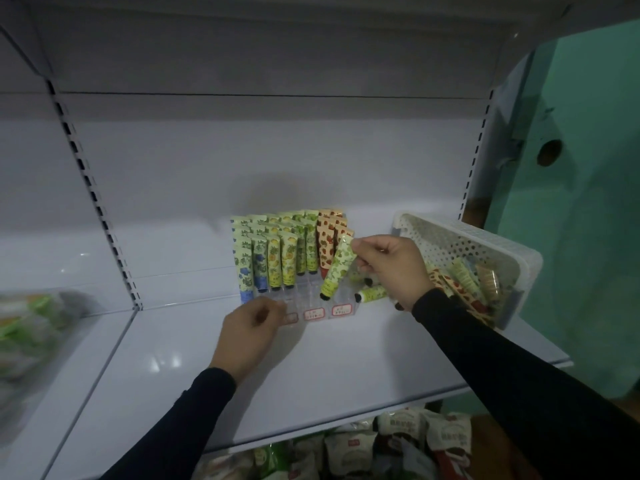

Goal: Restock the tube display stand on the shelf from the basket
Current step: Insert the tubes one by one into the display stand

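A clear tube display stand [313, 311] sits on the white shelf [311, 375], filled with upright green, yellow and orange tubes [287, 251]. My right hand [391, 268] pinches the top of a green tube [337, 270], cap down, tilted over the stand's front right slots. More green tubes [372, 292] lie under that hand beside the stand; whether it holds them is unclear. My left hand [247, 336] touches the stand's front left corner with curled fingers. The white perforated basket [485, 237] stands at the right with several tubes [467, 282] inside.
Bagged snacks [381, 448] fill the shelf below. Blurred green packets [31, 327] lie on the neighbouring shelf at the left. A slotted upright [97, 202] divides the two bays. A green wall [588, 202] is at the right beyond the basket.
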A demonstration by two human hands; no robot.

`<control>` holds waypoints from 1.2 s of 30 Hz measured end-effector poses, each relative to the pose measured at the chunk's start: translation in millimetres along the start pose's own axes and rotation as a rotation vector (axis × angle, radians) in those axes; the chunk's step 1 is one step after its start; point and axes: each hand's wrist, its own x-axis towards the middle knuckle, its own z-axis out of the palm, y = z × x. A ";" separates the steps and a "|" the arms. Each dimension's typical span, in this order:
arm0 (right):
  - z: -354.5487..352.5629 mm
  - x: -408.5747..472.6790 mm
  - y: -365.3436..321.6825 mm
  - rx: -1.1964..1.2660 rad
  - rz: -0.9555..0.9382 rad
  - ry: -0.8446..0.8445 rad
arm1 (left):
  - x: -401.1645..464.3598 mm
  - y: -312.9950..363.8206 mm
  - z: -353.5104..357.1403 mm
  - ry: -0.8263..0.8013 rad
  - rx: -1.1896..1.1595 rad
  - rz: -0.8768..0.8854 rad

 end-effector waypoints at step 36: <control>79.1 37.3 0.7 -0.542 -0.253 0.015 | 24.1 -87.6 -31.8 -0.208 0.789 0.147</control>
